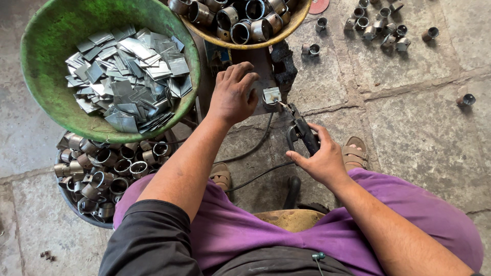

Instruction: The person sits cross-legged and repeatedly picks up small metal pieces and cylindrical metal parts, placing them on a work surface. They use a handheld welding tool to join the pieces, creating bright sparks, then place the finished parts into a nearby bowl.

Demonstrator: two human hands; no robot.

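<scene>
Left hand [232,94] pins a small ring [271,96] on the block [263,66] so it stays put; right hand [319,161], below the block, clamps the torch [306,134], tip aimed at the ring.

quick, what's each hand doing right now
Left hand: fingers curled, pressing the small square metal piece on the dark work block.
Right hand: closed on the black welding holder.

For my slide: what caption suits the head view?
Left hand steadies small metal piece; right hand holds black welding holder.
</scene>
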